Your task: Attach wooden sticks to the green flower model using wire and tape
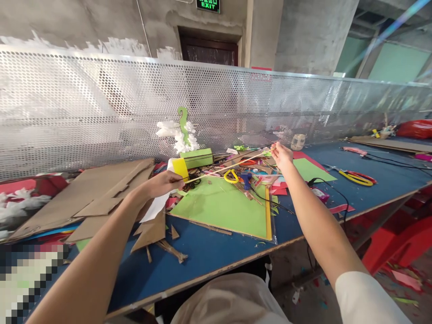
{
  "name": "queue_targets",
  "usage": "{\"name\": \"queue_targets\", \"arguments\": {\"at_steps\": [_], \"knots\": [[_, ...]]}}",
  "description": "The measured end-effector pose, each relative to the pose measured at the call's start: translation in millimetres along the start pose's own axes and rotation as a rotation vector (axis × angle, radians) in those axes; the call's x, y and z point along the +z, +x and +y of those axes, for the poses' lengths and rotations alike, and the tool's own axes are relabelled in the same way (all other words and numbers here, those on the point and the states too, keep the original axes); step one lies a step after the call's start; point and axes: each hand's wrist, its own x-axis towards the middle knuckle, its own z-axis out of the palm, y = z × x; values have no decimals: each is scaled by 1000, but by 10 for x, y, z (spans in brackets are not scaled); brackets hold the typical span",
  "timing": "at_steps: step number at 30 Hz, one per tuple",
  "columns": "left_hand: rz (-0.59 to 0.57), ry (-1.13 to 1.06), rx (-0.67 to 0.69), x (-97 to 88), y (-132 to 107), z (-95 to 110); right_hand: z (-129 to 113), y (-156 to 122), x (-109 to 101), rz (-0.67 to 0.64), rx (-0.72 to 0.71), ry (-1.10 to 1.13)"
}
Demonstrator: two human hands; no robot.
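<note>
A thin pale wooden stick [222, 170] is stretched slantwise between my two hands, above the cluttered table. My left hand [168, 182] is closed around its lower left end, close to a yellow and white piece [180, 168]. At the upper right end my right hand [281, 155] is pinched, fingertips together. A thin black cord [249, 154] also runs from the right fingertips toward the left hand; its far end is hard to make out. Beneath lie a green sheet [219, 209], scissors with yellow handles [231, 176] and a blue glue gun [247, 181].
Brown cardboard [104, 180] is piled at left. Behind stand a green box [197, 158] and a white tissue decoration with a green curl [183, 123], before a perforated metal screen [135, 103]. Red-and-yellow-handled cutters [357, 177] and a pink-handled tool [354, 150] lie right.
</note>
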Motion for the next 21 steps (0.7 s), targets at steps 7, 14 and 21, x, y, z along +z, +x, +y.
{"name": "queue_targets", "arguments": {"at_steps": [7,14,21], "knots": [[74,-3,11,33,15,-9,11,-106,62,-103,63,-30],[54,55,2,25,20,42,37,-97,65,-57,-12,-144],[56,90,-13,21,22,39,47,-116,48,-103,27,-211]]}}
